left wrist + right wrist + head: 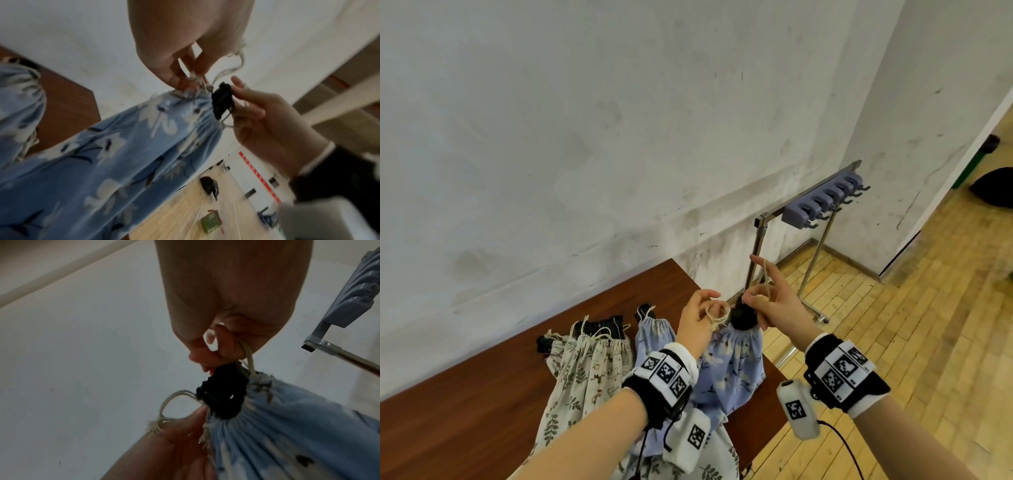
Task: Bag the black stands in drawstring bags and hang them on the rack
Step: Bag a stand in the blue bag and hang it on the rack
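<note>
The left hand [697,317] pinches the frayed cord loop [714,317] on its side of a blue flowered drawstring bag [736,366], fingers curled round the cord just above the gathered mouth. The right hand [774,301] pinches the opposite cord [767,277] between thumb and curled fingers, forefinger raised, the cord running up over it. Between the two hands the mouth is drawn nearly closed round the top of a black stand [743,317], which pokes out upright; the bag's body hangs below, long axis roughly vertical, over the near edge of the worktop [482,394]. The rack [822,202] stands on the floor beyond and to the right, higher than the hands, so the right hand is the nearer one and the held bag would have to travel up and rightward to reach it. Its purple hook strip shows five or so holders, none with a bag on it. On the worktop I count at least three more bags: one blue [654,330] and two cream leaf-printed [592,370], black stand ends showing at their mouths.
</note>
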Demonstrator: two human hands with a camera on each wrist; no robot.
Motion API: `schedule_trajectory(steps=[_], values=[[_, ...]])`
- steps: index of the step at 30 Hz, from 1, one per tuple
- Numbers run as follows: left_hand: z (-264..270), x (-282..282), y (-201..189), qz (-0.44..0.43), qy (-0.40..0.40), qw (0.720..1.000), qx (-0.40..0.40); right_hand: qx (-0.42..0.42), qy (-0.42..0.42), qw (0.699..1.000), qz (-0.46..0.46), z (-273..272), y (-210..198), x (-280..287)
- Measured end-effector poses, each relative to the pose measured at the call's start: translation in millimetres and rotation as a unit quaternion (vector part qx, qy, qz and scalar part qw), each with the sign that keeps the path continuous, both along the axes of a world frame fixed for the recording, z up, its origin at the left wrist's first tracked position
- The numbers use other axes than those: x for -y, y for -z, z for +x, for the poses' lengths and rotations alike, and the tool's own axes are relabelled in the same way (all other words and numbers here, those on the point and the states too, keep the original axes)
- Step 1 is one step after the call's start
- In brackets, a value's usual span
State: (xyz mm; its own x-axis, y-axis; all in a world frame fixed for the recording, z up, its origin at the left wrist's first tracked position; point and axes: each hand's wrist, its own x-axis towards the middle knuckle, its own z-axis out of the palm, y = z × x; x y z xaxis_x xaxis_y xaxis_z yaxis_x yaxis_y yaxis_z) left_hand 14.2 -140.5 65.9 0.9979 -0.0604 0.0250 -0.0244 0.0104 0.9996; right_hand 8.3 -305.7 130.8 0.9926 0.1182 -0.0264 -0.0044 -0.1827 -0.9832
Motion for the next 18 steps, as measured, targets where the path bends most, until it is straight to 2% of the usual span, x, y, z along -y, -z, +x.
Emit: schedule_trajectory(steps=[4, 7, 9, 12, 15, 16, 18], values=[[7, -10, -18, 0.002, 0.133, 0.991, -0.02, -0.01, -0.009, 1.0, -0.014, 4, -2, 7], [12, -16, -37, 0.086, 0.232, 0.969, -0.021, -0.025, -0.046, 0.998, -0.037, 5, -8, 7], [16, -14, -49, 0.167, 0.266, 0.949, -0.035, -0.035, -0.085, 0.994, -0.057, 3, -10, 7], [20, -10, -58, 0.201, 0.262, 0.94, -0.085, -0.049, -0.111, 0.991, -0.054, -1, -13, 11], [23, -5, -59, 0.124, 0.231, 0.953, -0.148, -0.089, -0.14, 0.986, -0.01, -5, -15, 14], [24, -2, -57, 0.119, 0.222, 0.955, -0.158, -0.102, -0.157, 0.982, -0.004, -6, -15, 14], [24, 6, -51, 0.168, 0.221, 0.951, -0.136, -0.1, -0.186, 0.977, -0.034, -6, -14, 9]])
